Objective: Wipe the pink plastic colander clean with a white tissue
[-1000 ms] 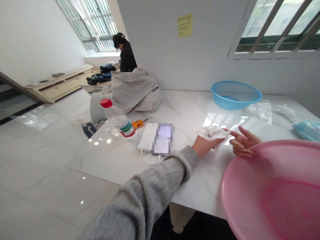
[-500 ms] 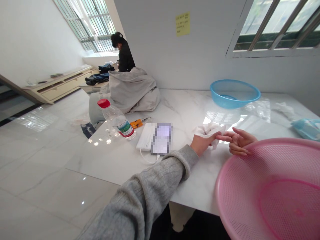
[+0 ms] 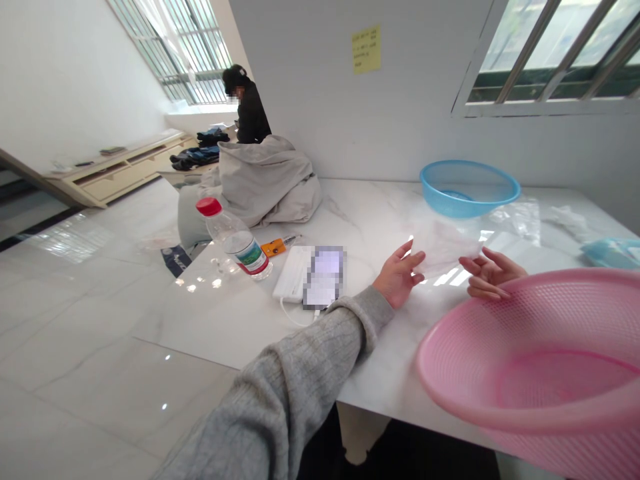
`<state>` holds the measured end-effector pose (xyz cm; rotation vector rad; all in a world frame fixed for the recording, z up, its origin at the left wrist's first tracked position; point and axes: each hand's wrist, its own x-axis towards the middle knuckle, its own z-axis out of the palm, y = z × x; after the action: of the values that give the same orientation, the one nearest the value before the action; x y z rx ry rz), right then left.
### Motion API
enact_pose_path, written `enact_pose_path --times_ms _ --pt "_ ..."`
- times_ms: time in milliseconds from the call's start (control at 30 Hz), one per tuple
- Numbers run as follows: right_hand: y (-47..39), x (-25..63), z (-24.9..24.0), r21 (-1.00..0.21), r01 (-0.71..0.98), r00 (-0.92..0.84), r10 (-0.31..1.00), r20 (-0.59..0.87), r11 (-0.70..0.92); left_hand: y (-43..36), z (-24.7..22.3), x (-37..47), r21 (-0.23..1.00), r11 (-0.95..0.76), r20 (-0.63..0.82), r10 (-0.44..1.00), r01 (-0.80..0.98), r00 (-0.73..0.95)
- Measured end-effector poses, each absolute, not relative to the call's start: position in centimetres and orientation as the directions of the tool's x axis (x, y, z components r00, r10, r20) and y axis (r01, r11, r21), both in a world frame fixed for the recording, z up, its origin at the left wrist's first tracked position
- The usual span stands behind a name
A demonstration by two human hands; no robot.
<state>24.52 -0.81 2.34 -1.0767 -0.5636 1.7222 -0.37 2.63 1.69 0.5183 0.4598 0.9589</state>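
Note:
A thin white tissue [image 3: 443, 245], blurred by motion, spreads above the table between my hands. My left hand [image 3: 400, 275] is at its left edge, palm up with the fingers apart. At the tissue's right corner, my right hand [image 3: 493, 272] pinches it between thumb and fingers, the lower fingers curled. The large pink mesh basket [image 3: 565, 333] is tilted at the right, its rim against my right hand and hiding the wrist.
A blue basin [image 3: 470, 190] stands by the wall, near clear plastic [image 3: 520, 220] and a blue packet [image 3: 613, 253]. Left lie a phone [image 3: 324, 277], power bank [image 3: 294, 273], bottle [image 3: 240, 243], orange object [image 3: 273, 248] and grey cloth [image 3: 270, 180]. A person [image 3: 250, 110] is beyond.
The crumpled tissue has opened out between my hands. My left hand has turned palm up and its fingers have spread. My right hand has shifted slightly right, and the pink basket has tilted.

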Motion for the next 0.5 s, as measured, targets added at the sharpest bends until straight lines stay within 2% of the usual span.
enact_pose_path --times_ms 100,200,500 --pt "-0.7 24.7 2.6 -0.76 -0.52 -0.073 0.907 -0.415 -0.389 2.8 1.7 -0.5 0.522 0.549 -0.152 0.813 -0.653 0.562" --pt "-0.7 24.9 3.0 -0.761 -0.533 -0.035 0.909 -0.416 -0.369 2.6 1.7 -0.5 0.513 0.625 -0.215 0.757 -0.589 0.617" --pt "-0.2 27.4 1.1 -0.758 -0.548 -0.033 0.914 -0.405 -0.355 2.0 1.4 -0.1 0.716 0.521 -0.17 0.775 -0.464 0.608"
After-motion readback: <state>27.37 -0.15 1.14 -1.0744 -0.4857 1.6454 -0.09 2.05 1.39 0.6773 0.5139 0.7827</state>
